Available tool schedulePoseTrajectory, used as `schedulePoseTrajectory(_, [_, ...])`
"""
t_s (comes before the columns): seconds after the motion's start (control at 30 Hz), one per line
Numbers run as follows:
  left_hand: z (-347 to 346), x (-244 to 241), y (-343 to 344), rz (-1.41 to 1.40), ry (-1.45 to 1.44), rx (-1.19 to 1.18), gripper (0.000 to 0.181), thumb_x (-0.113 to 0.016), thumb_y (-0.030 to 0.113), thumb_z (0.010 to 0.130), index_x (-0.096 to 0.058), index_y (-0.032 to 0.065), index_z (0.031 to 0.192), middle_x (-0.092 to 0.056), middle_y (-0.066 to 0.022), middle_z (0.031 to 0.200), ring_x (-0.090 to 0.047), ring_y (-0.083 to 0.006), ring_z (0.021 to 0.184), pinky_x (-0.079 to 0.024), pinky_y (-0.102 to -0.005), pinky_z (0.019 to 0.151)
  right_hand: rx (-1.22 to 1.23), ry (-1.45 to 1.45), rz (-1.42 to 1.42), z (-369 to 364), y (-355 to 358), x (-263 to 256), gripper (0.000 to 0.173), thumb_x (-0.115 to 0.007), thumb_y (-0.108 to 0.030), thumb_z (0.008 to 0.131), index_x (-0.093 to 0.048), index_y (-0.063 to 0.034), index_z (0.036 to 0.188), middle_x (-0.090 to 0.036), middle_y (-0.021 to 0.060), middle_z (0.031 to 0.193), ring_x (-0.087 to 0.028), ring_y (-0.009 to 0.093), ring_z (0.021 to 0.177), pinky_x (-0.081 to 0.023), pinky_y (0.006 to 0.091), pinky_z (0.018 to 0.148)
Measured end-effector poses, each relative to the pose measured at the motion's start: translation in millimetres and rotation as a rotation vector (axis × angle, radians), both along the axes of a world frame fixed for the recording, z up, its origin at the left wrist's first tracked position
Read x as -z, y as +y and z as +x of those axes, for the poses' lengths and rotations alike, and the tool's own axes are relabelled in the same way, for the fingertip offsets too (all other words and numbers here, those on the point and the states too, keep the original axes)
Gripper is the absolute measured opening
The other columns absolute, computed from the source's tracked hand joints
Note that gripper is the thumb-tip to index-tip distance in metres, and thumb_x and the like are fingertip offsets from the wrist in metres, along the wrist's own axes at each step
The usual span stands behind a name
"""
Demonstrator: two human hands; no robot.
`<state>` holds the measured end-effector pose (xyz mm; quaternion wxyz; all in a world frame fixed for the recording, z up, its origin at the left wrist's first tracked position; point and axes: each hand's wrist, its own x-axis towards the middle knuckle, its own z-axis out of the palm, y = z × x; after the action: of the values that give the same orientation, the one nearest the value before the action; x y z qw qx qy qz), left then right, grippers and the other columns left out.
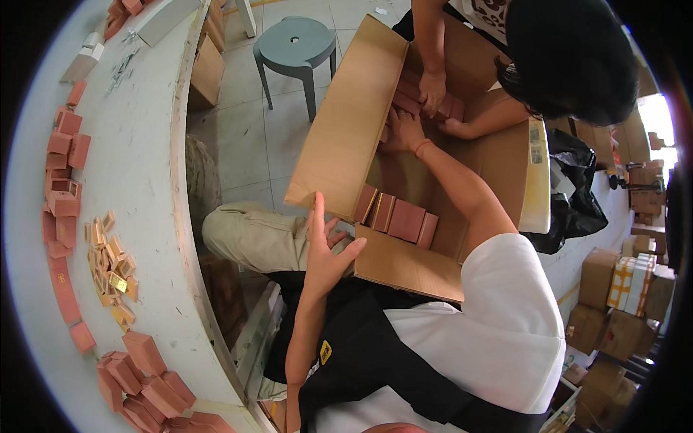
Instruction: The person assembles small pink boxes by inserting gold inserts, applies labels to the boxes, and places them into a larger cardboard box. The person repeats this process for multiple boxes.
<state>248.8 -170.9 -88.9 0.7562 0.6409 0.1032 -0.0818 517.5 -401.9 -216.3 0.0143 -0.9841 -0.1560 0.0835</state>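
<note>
A large open cardboard carton (341, 119) stands before me with its flaps folded out. My right hand (403, 130), with a red string at the wrist, reaches deep inside it and touches reddish small boxes (406, 100) at the far end; whether it grips one is hidden. My left hand (325, 254) is outside, fingers spread beside the carton's near left corner, with nothing in it. More reddish boxes (406, 219) stand in a row at the carton's near end. Another person's hands (433, 92) are at the far boxes, close to my right hand.
On the white table (146, 162) at left lie reddish boxes (143, 352) and a pile of small gold-coloured boxes (111, 265). A grey stool (295, 46) stands beyond. A black plastic bag (576, 189) and stacked cartons (598, 276) are at right.
</note>
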Motion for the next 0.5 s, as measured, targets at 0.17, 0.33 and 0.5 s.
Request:
schedulePoseTrajectory(0.17, [-0.8,1.7,0.3,-0.008,-0.016,0.011,0.103,-0.073,0.014,0.075,-0.006,0.0122,0.154,-0.014,-0.0201,0.153,-0.039,-0.0371,0.132,-0.043,-0.0419,0.098,0.543,0.454,0.408,-41.7,-5.4,-17.0,0.115,-0.082,-0.054,0.056,-0.031,0.0098,0.137,-0.055,0.0235,0.124,-0.052,0.038,0.119,-0.039,0.0428,0.104])
schedulePoseTrajectory(0.33, [5.3,-5.6,-6.5,-0.071,0.003,0.039,0.099,-0.067,0.008,0.079,-0.003,0.0105,0.154,-0.028,-0.0205,0.148,-0.038,-0.0341,0.131,-0.04,-0.0388,0.101,0.865,0.6,0.796,-72.0,4.6,28.1,0.099,-0.078,-0.054,0.065,-0.039,0.0067,0.134,-0.05,0.0195,0.134,-0.045,0.028,0.127,-0.039,0.0409,0.103])
schedulePoseTrajectory(0.5, [1.9,0.8,3.0,-0.037,-0.043,-0.014,0.102,-0.069,0.012,0.078,-0.002,0.0092,0.153,-0.024,-0.0201,0.149,-0.039,-0.0332,0.129,-0.041,-0.0411,0.099,0.983,1.119,1.056,-67.4,-2.3,-8.4,0.078,-0.049,-0.068,0.083,-0.047,-0.0089,0.135,-0.05,0.0067,0.133,-0.051,0.024,0.118,-0.04,0.0424,0.099])
